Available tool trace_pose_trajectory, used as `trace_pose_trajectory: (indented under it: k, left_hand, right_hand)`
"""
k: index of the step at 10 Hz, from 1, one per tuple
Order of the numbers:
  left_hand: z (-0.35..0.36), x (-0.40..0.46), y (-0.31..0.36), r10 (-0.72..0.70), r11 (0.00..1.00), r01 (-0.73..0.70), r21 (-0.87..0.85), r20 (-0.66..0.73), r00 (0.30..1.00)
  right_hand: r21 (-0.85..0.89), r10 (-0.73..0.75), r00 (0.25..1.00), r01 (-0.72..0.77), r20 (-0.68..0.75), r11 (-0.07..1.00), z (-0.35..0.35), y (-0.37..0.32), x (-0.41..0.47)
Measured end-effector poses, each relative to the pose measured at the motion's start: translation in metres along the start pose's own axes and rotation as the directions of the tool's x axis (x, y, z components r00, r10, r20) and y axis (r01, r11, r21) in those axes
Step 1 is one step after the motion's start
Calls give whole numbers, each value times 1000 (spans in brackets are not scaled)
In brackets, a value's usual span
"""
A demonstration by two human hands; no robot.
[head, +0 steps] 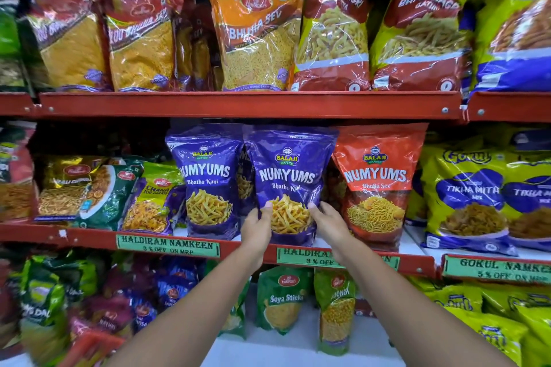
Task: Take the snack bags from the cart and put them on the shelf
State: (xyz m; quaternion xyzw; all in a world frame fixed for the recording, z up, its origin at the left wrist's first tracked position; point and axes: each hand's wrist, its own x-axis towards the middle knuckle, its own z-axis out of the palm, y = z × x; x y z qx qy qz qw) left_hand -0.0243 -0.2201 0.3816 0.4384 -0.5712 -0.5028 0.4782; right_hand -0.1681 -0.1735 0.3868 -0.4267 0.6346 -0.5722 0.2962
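2 hands' fingers point(266, 206) flanking purple bag point(287, 170).

Both hands grip the lower sides of an upright purple Numyums bag point(287, 185) on the middle shelf point(89, 237); the left hand point(256, 228) holds its left edge, the right hand point(329, 225) its right edge; a second purple bag point(208, 179) stands just left, an orange Numyums bag point(377, 185) just right.

Held bag point(287, 185) purple, white lettering, yellow sticks pictured. Left neighbour bag point(208, 176) same purple. Right bag point(377, 182) orange-red, white lettering. Shelf point(247, 104) red; price labels point(168, 246) green, dark print.
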Motion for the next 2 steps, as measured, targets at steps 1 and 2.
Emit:
trace_pose_trajectory:
  k: [1, 2]
  left_hand:
    - [5, -26, 19, 111, 991, -112, 72, 12, 994]
    - [9, -58, 44, 230, 967, -232, 103, 36, 973]
  right_hand:
    - [-223, -161, 983, 138, -88, 965, -12, -19, -27]
    - [-516, -454, 875, 316, -166, 797, -26, -44, -66]
